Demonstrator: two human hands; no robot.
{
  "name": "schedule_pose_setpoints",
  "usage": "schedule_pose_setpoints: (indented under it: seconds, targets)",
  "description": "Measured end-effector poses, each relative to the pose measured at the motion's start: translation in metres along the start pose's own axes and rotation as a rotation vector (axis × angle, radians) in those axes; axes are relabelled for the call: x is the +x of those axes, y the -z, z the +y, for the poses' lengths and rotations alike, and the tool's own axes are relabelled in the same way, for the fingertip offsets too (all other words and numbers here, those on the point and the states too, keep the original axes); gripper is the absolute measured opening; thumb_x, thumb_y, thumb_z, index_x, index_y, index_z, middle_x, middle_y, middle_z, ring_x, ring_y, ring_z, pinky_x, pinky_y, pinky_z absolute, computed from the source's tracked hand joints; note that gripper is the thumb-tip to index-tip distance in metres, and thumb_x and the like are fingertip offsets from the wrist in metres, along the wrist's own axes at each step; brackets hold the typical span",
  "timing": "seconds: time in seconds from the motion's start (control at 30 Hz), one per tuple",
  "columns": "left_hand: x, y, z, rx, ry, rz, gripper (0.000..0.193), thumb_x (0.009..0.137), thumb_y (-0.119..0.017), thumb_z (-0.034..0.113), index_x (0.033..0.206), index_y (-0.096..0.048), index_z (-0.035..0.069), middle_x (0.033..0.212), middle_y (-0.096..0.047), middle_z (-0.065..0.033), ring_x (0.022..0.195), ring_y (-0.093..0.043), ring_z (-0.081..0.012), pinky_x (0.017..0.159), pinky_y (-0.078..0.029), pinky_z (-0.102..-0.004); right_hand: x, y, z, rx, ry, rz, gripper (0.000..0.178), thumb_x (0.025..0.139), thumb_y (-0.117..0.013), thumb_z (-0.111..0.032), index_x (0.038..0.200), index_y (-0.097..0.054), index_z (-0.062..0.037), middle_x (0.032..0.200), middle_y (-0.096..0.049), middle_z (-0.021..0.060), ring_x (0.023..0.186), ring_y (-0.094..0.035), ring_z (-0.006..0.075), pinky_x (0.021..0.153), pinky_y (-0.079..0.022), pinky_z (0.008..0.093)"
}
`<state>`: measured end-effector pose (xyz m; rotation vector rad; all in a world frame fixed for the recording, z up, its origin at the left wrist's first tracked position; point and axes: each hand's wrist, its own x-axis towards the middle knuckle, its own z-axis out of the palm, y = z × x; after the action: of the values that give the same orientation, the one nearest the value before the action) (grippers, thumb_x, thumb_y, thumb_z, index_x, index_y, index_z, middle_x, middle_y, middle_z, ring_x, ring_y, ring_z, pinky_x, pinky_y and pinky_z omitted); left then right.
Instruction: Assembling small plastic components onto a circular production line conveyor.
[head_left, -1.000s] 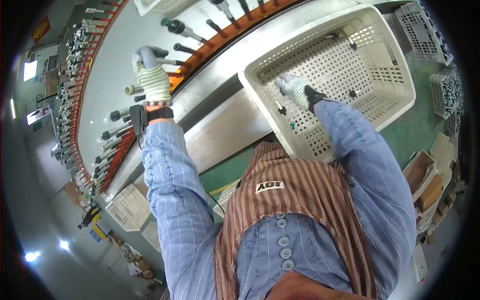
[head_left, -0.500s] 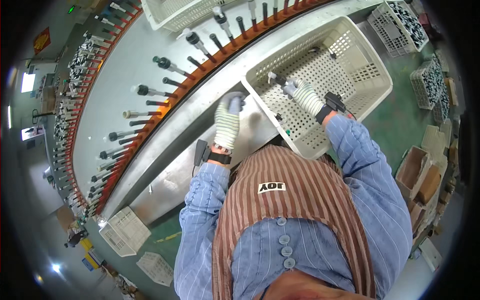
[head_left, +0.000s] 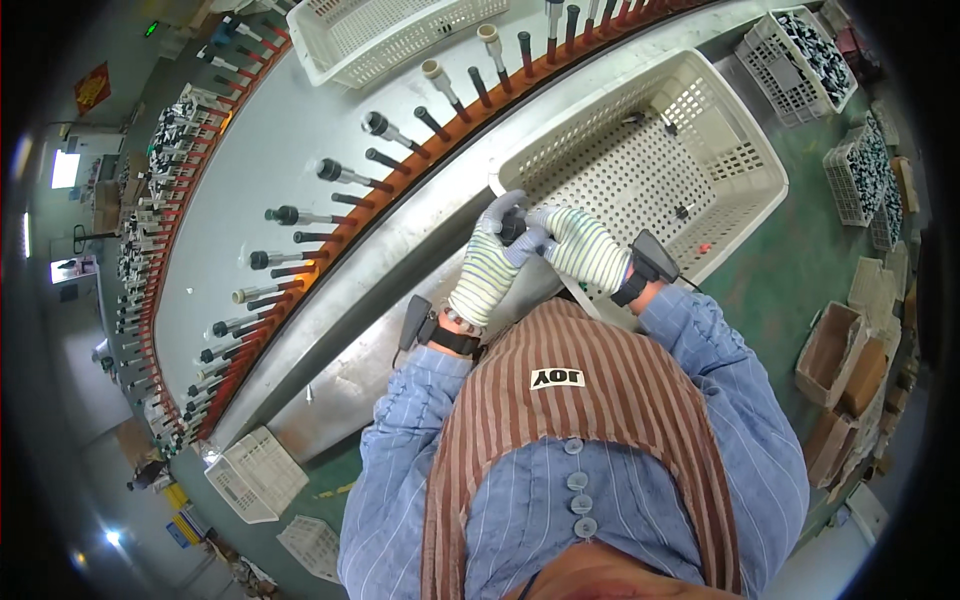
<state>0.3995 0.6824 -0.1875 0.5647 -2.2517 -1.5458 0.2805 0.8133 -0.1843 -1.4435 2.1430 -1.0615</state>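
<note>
My left hand (head_left: 490,265) and my right hand (head_left: 575,243), both in striped knit gloves, meet in front of my chest. Together they hold a small dark part (head_left: 513,228) between the fingertips. They hover over the near left corner of a white perforated basket (head_left: 745,150), which holds only a few small dark parts. Beyond them curves a grey round table (head_left: 270,170) with an orange rim, where dark spindles (head_left: 345,172) stick out in a row, some carrying parts.
Another white basket (head_left: 395,35) sits at the table's far side. Baskets full of dark parts (head_left: 805,55) stand on the green floor at right, with cardboard boxes (head_left: 835,350) nearer. White baskets (head_left: 255,475) lie on the floor at lower left.
My left hand came back from the spindles at left to the basket corner. My right hand came out of the basket, and both now meet on the small part.
</note>
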Motion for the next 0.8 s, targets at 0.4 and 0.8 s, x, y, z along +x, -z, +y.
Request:
schedule_pose_setpoints:
  seconds: [0.4,0.8]
  targets:
    - [0.137,0.109,0.047,-0.222,-0.508,0.587,0.037,0.103,-0.042,0.030,0.089,-0.062,0.002,0.086,-0.066,-0.0086,0.080,-0.059,-0.0185,0.077,-0.047,-0.0322,-0.003,0.004,-0.003,0.293,-0.170,0.226,0.025,0.096,-0.052,-0.013,0.112,-0.063,0.0016,0.097,-0.068,0.0141,0.091,-0.064,0.0224,0.084,-0.050,0.0326]
    - [0.071,0.197,-0.037,0.147,-0.184,0.598,0.043,0.097,-0.039,0.028,0.077,-0.060,-0.003,0.079,-0.062,-0.0149,0.070,-0.058,-0.0251,0.069,-0.046,-0.0384,0.118,0.097,0.000,0.664,0.177,0.643,0.041,0.101,-0.049,-0.044,0.099,-0.061,-0.0049,0.087,-0.065,0.0073,0.073,-0.057,0.0131,0.071,-0.049,0.0293]
